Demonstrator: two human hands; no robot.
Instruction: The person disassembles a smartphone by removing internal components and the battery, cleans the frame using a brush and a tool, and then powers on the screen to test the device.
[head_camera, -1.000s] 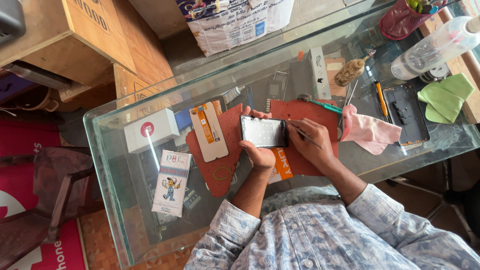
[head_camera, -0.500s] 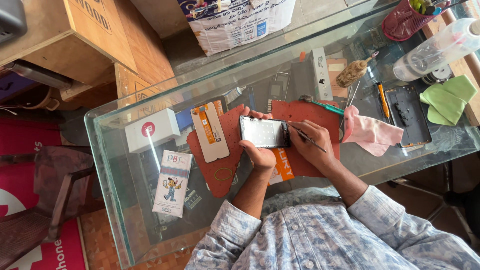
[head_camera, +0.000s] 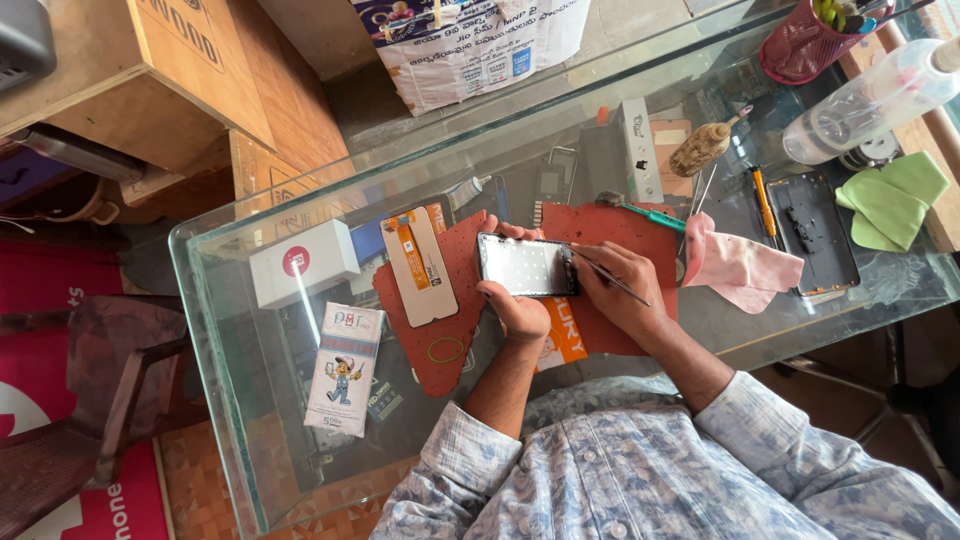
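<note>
Little moved since before, left hand (head_camera: 515, 305) clamps glossy flat phone (head_camera: 527, 266), right hand (head_camera: 618, 290) pinches thin metal tweezers (head_camera: 612, 276)

A pink cloth (head_camera: 742, 268) is lying on the glass counter (head_camera: 230, 330). Just beyond the cloth, a dark phone back shell (head_camera: 818, 232) is resting flat, with green cloths (head_camera: 893, 198) sitting past it. Far from the cloth, a white box (head_camera: 302, 262) is sitting at the counter's opposite end.
</note>
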